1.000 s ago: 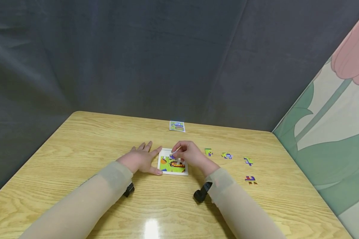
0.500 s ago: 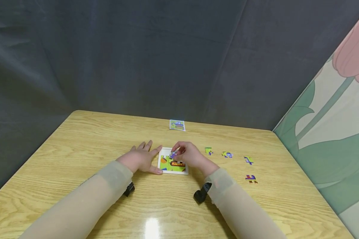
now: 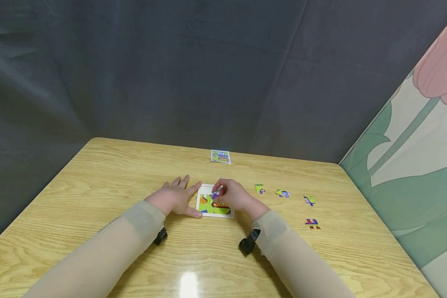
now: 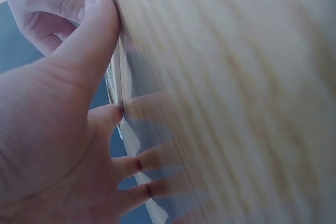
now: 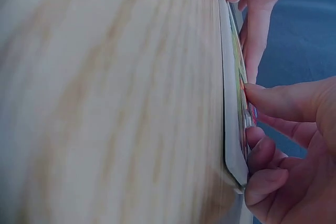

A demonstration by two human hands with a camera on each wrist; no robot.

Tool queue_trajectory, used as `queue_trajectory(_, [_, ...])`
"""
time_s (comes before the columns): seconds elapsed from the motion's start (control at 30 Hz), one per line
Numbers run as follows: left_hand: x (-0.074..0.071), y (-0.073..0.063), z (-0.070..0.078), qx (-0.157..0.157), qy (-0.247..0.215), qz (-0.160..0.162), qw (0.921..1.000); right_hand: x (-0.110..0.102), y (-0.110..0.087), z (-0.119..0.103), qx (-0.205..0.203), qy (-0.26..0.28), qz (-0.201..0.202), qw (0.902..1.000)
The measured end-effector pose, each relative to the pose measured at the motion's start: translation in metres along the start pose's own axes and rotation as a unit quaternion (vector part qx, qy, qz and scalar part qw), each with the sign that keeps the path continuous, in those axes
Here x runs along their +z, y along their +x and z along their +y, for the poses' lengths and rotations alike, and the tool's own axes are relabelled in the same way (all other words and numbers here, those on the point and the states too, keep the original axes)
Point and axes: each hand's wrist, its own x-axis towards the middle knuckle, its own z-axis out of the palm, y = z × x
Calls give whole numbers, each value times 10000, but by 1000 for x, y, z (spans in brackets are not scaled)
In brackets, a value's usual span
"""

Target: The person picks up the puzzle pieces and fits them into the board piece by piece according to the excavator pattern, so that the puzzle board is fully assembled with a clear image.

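Observation:
A small white-rimmed jigsaw board [image 3: 220,215] lies on the table, partly filled with green, orange and red picture pieces. My left hand [image 3: 174,200] is spread flat at its left side; the thumb and index fingertip touch the rim, and the left wrist view shows the thumb [image 4: 94,30] against the board's edge. Over the upper middle of the board, my right hand [image 3: 234,193] pinches a purple puzzle piece [image 3: 214,195] low at the surface. The right wrist view shows the right thumb [image 5: 283,100] touching the picture; fingers hide most of the piece.
Loose puzzle pieces lie to the right: a green and yellow one [image 3: 260,189], a yellow and purple one [image 3: 283,193], a green one [image 3: 309,200] and a red and purple one [image 3: 312,224]. A picture card [image 3: 220,157] lies behind the board. A dark curtain [image 3: 193,74] hangs behind the table.
My right hand has shifted slightly left and turned a little over the board, with the purple puzzle piece still pinched at its surface. The left hand has stayed put.

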Motion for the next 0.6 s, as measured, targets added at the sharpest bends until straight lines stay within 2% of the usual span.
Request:
queue_trajectory(0.4, [-13,-19,10,154,-25,88,9998,2,1,0,17,-290,-13,9996])
queue_trajectory(0.5, [-16,-24,13,141,-45,79,9999,1,1,0,20,-260,-1,9997])
queue_trajectory(0.6, [-16,-24,13,128,-76,34,9999,-1,1,4,-7,1,12,10000])
